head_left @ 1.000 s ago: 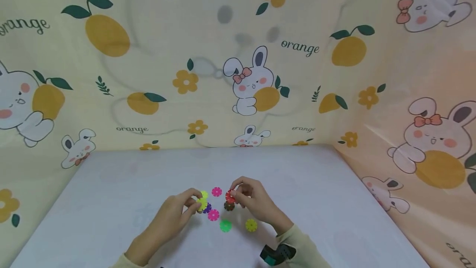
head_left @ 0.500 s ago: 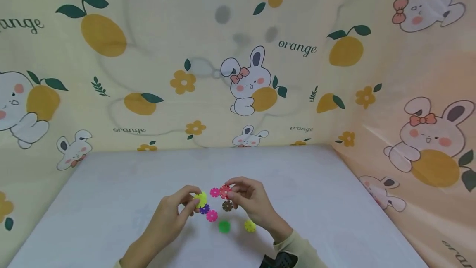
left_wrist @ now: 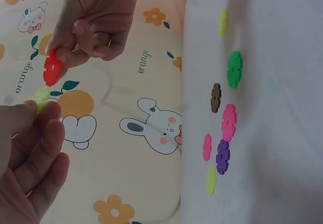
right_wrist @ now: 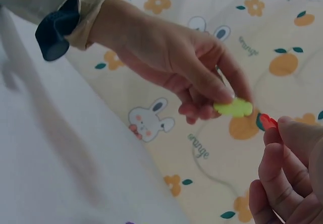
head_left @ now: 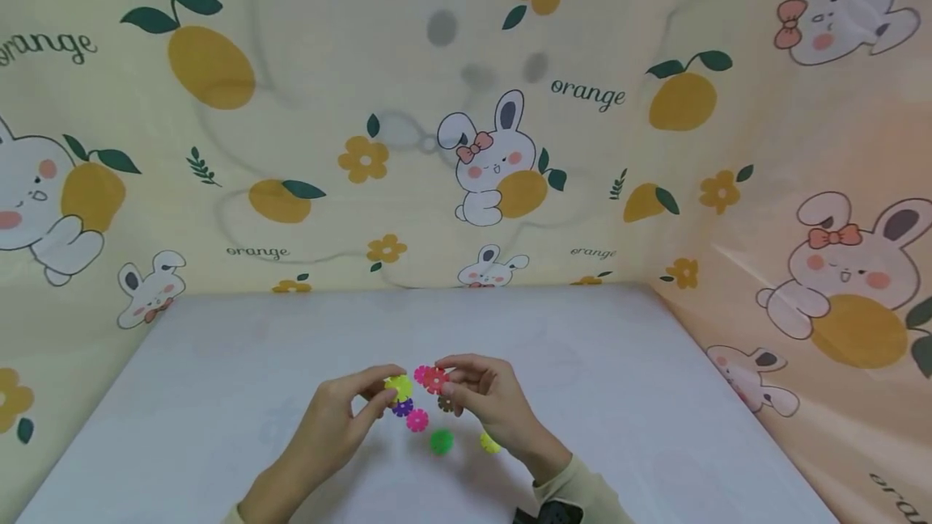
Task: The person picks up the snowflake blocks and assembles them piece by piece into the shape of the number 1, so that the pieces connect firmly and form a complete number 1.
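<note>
Between thumb and fingers, my left hand (head_left: 338, 415) pinches a yellow notched plastic disc (head_left: 399, 388), a flower-shaped building piece. My right hand (head_left: 502, 407) pinches a red notched disc (head_left: 436, 381) of the same sort. Both discs are raised above the table, edges facing each other. The left wrist view shows a small gap between the red disc (left_wrist: 51, 68) and the yellow disc (left_wrist: 41, 98). Below the hands lie a purple disc (head_left: 403, 407), a pink disc (head_left: 417, 420) and a green disc (head_left: 441, 441). A brown disc (head_left: 446, 403) is partly hidden by my right fingers.
The white table (head_left: 291, 346) also bears a yellow disc (head_left: 489, 442) partly behind my right hand, a second pink disc (left_wrist: 207, 147) and another yellow disc (left_wrist: 211, 180). A cloth backdrop (head_left: 408, 209) printed with rabbits and oranges surrounds the table.
My right hand has brought the red disc leftward, closer to the yellow one, and now overlaps the brown disc. My left hand has stayed nearly in place, still pinching the yellow disc.
</note>
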### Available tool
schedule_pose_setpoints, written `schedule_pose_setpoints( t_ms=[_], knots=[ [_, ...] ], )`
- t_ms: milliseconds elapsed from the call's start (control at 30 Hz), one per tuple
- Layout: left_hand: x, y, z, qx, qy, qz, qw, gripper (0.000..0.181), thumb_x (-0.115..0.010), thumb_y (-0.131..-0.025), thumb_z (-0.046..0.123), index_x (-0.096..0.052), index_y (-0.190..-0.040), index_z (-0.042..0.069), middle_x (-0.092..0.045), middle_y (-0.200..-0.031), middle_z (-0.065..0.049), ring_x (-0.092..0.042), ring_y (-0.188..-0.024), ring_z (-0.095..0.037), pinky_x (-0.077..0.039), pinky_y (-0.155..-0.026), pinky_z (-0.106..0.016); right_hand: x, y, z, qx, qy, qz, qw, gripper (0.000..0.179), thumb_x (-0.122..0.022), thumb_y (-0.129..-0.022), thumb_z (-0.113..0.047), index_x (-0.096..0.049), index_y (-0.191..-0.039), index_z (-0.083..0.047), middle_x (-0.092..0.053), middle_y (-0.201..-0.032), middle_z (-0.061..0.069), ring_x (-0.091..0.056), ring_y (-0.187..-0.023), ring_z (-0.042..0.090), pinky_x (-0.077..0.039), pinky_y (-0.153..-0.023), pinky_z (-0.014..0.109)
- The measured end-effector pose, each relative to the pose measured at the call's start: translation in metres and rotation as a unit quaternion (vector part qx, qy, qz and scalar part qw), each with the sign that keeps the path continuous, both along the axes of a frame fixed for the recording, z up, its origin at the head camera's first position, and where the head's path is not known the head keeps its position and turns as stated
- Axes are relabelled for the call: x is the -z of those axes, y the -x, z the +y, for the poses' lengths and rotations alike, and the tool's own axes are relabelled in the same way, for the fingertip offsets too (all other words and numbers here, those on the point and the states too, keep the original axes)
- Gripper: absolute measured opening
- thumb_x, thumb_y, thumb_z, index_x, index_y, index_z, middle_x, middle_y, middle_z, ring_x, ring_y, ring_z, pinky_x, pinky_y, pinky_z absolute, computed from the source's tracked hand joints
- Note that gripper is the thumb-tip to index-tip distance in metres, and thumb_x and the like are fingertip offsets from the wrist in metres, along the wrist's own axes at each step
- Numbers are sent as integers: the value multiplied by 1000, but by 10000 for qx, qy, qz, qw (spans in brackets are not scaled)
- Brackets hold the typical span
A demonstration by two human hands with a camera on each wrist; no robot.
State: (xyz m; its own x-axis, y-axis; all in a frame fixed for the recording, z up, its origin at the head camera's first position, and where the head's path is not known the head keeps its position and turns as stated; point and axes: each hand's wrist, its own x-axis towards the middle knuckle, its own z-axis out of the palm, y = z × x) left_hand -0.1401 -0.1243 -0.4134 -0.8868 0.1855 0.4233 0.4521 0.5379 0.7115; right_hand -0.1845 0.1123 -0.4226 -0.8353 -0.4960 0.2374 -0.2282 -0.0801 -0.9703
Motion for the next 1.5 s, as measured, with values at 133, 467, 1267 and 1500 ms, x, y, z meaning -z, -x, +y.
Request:
schedule_pose_setpoints(
  t_ms=[133,467,1267,1500],
  knots=[
    [3,1,1,71,89,265,9996,32,-76,-88,5,-74,-118,16,-68,-77,16,-59,-71,6,-52,-65,-19,3,-1,-1,-178,171,-189,9995,41,-67,-97,-8,-57,-126,18,-71,-90,-9,-60,-68,3,-53,-67,17],
    [3,0,5,53,254,472,9986,31,-76,-87,4,-72,-116,14,-70,-76,9,-55,-68,7,-48,-61,-18,5,-5,-4,-248,195,-397,9987,38,-68,-96,-10,-61,-123,15,-72,-91,-8,-59,-64,2,-52,-66,16],
    [5,-2,9,667,252,1344,9884,32,-78,-83,1,-69,-111,14,-66,-71,14,-54,-66,9,-45,-63,-11,7,-5,-4,-631,478,-912,9927,48,-67,-97,-13,-53,-123,24,-78,-96,-8,-70,-76,3,-58,-86,22],
    [5,-2,8,895,-30,1160,9892,35,-76,-81,-6,-72,-114,5,-69,-75,9,-54,-65,8,-49,-65,-11,5,-2,-3,-922,406,-1067,9892,50,-65,-99,-14,-50,-125,26,-78,-95,-7,-73,-81,4,-57,-89,23]
  ],
)
